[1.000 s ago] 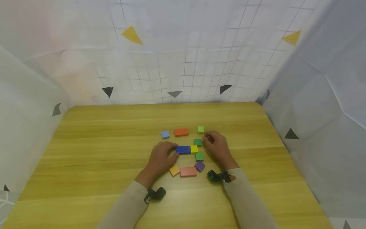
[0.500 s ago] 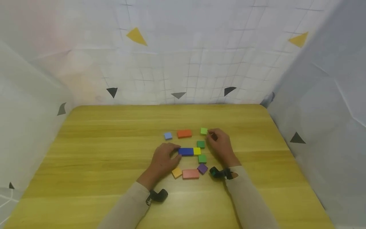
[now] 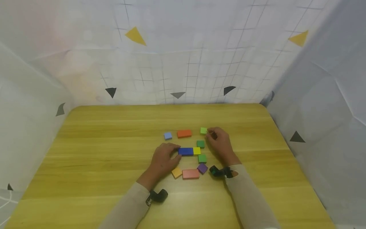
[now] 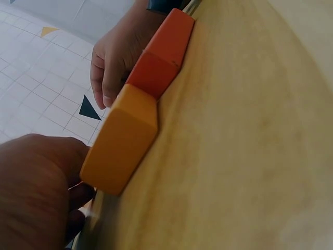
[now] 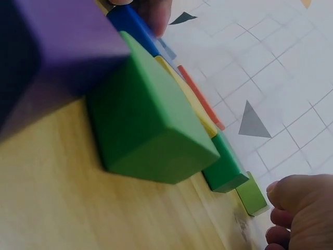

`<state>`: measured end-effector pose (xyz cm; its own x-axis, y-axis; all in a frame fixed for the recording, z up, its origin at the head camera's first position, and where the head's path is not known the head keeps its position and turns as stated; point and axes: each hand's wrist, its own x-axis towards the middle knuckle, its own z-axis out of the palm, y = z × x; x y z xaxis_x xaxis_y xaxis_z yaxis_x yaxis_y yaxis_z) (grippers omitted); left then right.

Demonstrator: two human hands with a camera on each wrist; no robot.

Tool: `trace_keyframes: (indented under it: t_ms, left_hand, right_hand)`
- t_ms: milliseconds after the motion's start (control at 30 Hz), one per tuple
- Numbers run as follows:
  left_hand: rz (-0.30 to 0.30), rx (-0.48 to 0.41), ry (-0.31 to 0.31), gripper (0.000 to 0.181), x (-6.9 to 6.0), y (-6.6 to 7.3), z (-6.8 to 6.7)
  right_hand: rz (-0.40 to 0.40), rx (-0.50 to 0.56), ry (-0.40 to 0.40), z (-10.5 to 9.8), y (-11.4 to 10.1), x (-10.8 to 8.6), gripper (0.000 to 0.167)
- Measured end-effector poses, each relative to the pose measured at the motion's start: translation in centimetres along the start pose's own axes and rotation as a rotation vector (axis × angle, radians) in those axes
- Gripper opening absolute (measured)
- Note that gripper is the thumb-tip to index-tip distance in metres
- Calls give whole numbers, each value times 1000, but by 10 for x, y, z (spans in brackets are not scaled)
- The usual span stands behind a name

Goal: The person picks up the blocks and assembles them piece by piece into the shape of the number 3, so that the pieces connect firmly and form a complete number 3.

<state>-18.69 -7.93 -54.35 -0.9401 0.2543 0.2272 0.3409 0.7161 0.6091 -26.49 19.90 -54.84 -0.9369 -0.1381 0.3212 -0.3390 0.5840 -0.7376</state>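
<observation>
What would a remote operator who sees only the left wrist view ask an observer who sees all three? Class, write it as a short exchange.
Operator: I see the left hand near an orange block, but not what its fingers hold. What is it?
Observer: A blue block; the head view shows the thumb and a finger pinching its left end.
Operator: The right hand shows too, farther off, with no block visible at its fingertips. Is one there?
Observer: Yes, a light green block is right beside them, as the head and right wrist views show; whether they touch it, I cannot tell.
</observation>
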Motion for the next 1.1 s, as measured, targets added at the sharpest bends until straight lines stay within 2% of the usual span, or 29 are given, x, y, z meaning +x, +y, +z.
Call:
trace_keyframes:
  t_ms: [367,567,700,1100]
  left_hand:
    - [14,12,49,33,-8,-7,-3]
    - [-6,-13,16,34,-6,-9,-3]
    - [-14,-21,3,34,-5,-8,-2]
    - [11,-29,-6,34,-1,-3,2]
  right_hand:
    - [-2,52,-18,14,0,6,30]
    - [27,45,-32,13,0,10,31]
    - [12,17,-30,11,1,13,29]
    - [29,-6,-22,6,7,12,26]
